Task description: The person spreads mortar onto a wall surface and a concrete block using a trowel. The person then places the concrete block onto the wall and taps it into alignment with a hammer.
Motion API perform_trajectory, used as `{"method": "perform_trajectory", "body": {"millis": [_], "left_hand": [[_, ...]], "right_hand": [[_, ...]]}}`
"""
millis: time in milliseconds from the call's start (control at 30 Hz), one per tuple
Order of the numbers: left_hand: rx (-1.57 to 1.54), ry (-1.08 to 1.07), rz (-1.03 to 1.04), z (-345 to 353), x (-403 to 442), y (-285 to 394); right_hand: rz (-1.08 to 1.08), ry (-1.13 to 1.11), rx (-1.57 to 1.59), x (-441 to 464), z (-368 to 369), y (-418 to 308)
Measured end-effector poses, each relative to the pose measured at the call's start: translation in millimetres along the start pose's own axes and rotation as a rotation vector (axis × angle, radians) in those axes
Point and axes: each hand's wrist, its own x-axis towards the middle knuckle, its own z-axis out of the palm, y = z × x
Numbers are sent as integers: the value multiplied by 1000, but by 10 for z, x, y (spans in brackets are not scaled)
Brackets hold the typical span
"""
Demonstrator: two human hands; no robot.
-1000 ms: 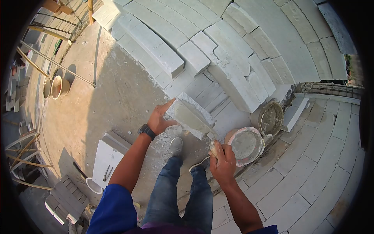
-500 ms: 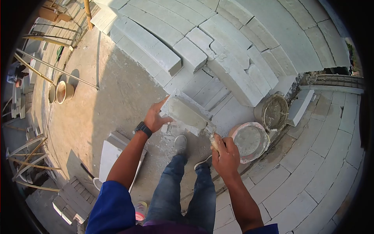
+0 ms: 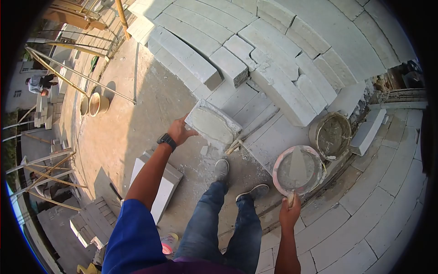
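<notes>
My left hand (image 3: 181,130) grips the left end of a pale block (image 3: 213,122), whose upper face carries a layer of grey mortar. In my right hand (image 3: 290,211) is the handle of a trowel (image 3: 298,166). The trowel's pointed blade lies over the grey mortar inside a round bucket with a pinkish rim (image 3: 278,171). A second bucket (image 3: 315,132) with wet grey material stands just beyond it. Thin sticks (image 3: 255,129) rest beside the block's right end.
Stacked pale blocks (image 3: 187,57) rise in front. A white block (image 3: 157,187) lies left of my legs. Two buckets (image 3: 98,104) stand at far left near bamboo poles (image 3: 59,75). Another person (image 3: 39,85) is at the far left edge.
My right hand has moved from the block's end down and right, bringing the trowel over the pink-rimmed bucket. My left hand stays on the block, whose mortar-covered face now shows more fully.
</notes>
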Motion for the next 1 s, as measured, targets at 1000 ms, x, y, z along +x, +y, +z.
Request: {"method": "perform_trajectory", "body": {"millis": [1000], "left_hand": [[152,-356,456,-411,814,-23]], "right_hand": [[-399,-127,196,1141,2138,-1992]]}}
